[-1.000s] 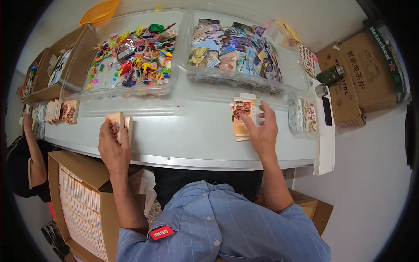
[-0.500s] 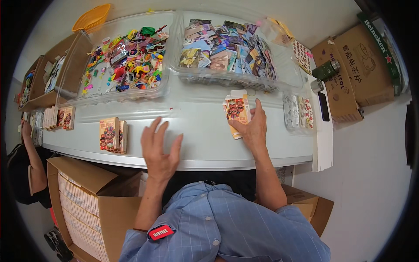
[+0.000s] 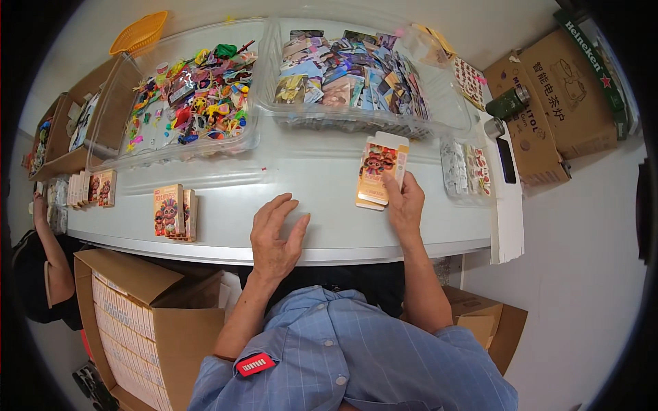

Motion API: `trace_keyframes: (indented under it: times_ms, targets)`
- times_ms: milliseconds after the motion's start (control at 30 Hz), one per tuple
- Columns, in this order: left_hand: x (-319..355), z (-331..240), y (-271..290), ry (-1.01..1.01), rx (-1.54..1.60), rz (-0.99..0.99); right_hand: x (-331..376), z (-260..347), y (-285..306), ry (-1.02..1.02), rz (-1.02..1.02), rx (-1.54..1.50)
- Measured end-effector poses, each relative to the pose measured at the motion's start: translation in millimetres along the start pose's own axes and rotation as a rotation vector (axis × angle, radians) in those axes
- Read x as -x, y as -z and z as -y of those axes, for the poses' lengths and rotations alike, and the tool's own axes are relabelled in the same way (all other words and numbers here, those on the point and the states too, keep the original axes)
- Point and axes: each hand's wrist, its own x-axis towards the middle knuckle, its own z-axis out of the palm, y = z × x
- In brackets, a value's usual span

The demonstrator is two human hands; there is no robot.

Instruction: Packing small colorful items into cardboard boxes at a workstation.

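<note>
My right hand (image 3: 406,205) grips flat, orange-yellow printed cartons (image 3: 379,166), thumb on the front and flaps sticking up at the top. They look like more than one, slightly fanned. My left hand (image 3: 275,236) hovers over the table's front part with its fingers apart and nothing in it. Left of that hand stand filled-out small boxes (image 3: 168,211) with the same cartoon print, close together. A clear bin of small colourful toys (image 3: 205,103) lies beyond my left hand, and a clear bin of glossy picture cards (image 3: 356,75) beyond my right.
At the right are a clear tray of small packets (image 3: 466,170), a dark phone (image 3: 505,161) and a green flask (image 3: 508,103). More printed boxes (image 3: 103,187) stand at the far left, near another person's arm (image 3: 51,240). An open carton (image 3: 130,329) of packed boxes sits below the table edge.
My left hand has moved right, toward the middle. The right hand has shifted its hold lower on the flat cartons, which now show more of their front and flaps.
</note>
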Motion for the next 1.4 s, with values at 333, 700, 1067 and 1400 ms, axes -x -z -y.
trace_keyframes:
  times_ms: [333, 700, 1067, 1400]
  targets:
    - [-6.8, -10.6, 0.3, -0.063, 0.086, -0.036, 5.4, 6.3, 1.7, 0.125, -0.2, -0.253]
    - [-46.3, -36.5, -6.0, 0.426, 1.191, 0.551, 60.9, 39.4, -25.1, -0.081, 0.5, -0.396]
    - [-33.6, -12.6, -0.5, 0.497, 1.204, 0.731, 88.3, 55.7, -37.4, -0.195, 0.754, -0.424]
    - [-24.9, -8.9, 4.7, 0.527, 1.236, 0.758, 59.4, 105.4, -10.6, 0.579, 0.582, 0.016]
